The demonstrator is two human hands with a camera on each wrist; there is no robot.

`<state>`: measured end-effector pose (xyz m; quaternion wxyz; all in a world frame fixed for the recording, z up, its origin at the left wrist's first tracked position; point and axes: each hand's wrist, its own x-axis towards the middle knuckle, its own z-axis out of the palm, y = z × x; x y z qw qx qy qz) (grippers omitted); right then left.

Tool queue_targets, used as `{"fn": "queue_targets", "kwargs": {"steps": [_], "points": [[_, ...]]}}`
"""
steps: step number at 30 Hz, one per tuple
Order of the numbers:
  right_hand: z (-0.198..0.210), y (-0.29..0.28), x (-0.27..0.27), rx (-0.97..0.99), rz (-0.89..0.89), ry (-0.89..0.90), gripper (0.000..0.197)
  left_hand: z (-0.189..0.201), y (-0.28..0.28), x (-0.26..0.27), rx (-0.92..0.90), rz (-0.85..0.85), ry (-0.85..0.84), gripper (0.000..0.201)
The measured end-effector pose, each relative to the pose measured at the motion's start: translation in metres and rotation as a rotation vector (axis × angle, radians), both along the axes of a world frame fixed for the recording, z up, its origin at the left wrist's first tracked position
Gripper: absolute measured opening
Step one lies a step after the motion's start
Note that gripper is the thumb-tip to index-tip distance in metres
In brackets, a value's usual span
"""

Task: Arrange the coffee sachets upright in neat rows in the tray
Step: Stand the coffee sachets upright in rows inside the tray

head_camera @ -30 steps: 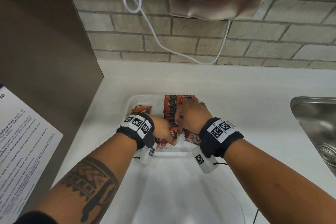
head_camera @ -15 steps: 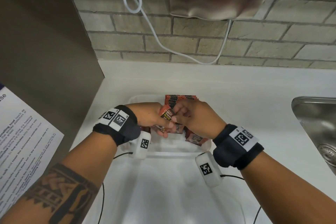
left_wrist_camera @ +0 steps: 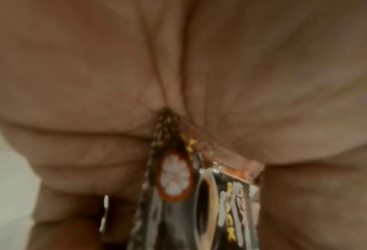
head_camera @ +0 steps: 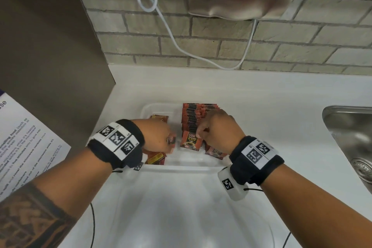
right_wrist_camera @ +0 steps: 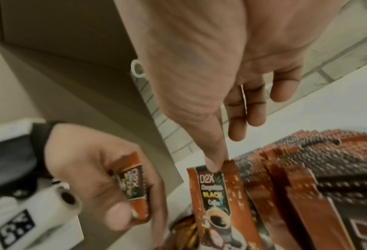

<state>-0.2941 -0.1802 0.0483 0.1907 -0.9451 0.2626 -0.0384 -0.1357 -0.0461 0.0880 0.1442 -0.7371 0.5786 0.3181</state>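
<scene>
A clear plastic tray (head_camera: 182,167) sits on the white counter. A row of upright brown coffee sachets (head_camera: 192,119) fills its right half. My right hand (head_camera: 201,134) pinches the top edge of the front sachet (head_camera: 190,141), which stands against that row; in the right wrist view the thumb (right_wrist_camera: 214,165) lies on this sachet (right_wrist_camera: 217,194). My left hand (head_camera: 168,140), over the tray's left half, grips a small bunch of sachets (left_wrist_camera: 178,186), also seen as the bunch (right_wrist_camera: 135,182) in the right wrist view. Loose sachets (head_camera: 155,158) lie flat under the left hand.
One more sachet (head_camera: 216,152) lies flat at the tray's front right corner. A tall brown cabinet side (head_camera: 50,46) closes off the left, with a printed notice (head_camera: 24,137) on it. A steel sink (head_camera: 352,137) is to the right. A white cable (head_camera: 181,46) hangs on the brick wall.
Half a second ago both hands met over the tray on one sachet. Now they are apart: the right hand has set that sachet against the row, the left has drawn back left.
</scene>
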Motion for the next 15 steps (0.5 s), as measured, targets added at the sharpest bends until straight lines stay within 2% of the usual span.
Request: {"fn": "queue_targets", "kwargs": {"steps": [2,4,6,15], "points": [[-0.004,0.002,0.005,-0.088,-0.013,0.085,0.017,-0.001,-0.007,-0.016,0.106,-0.087,0.005,0.035],[-0.006,0.003,0.010,-0.151,-0.010,0.157,0.016,-0.004,-0.016,-0.029,0.177,-0.131,-0.001,0.053],[-0.005,0.004,0.012,-0.176,-0.004,0.186,0.016,-0.005,-0.025,-0.039,0.210,-0.152,-0.005,0.061],[0.003,0.003,0.017,-0.157,-0.007,0.241,0.017,-0.019,-0.054,-0.048,0.347,-0.039,0.009,0.064]]}}
